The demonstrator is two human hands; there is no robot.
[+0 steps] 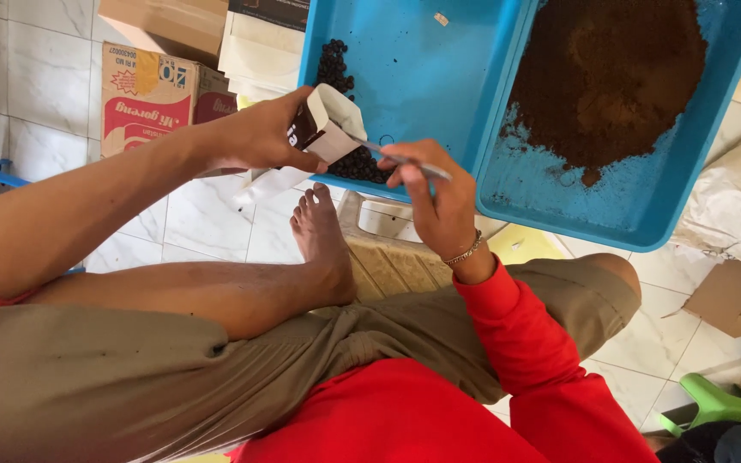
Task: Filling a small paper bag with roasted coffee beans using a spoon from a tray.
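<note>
My left hand grips a small brown and white paper packet, held open and tilted over the left blue tray. My right hand pinches a metal spoon whose bowl end goes into the packet's mouth. Dark coffee beans lie along the tray's near left corner, just below the packet. The right blue tray holds a heap of brown ground coffee. I sit with one leg crossed, my bare foot under both hands.
Cardboard boxes stand on the white tiled floor at the left. A white sack, a torn cardboard piece and a green plastic object lie at the right. A woven stool sits beneath the trays.
</note>
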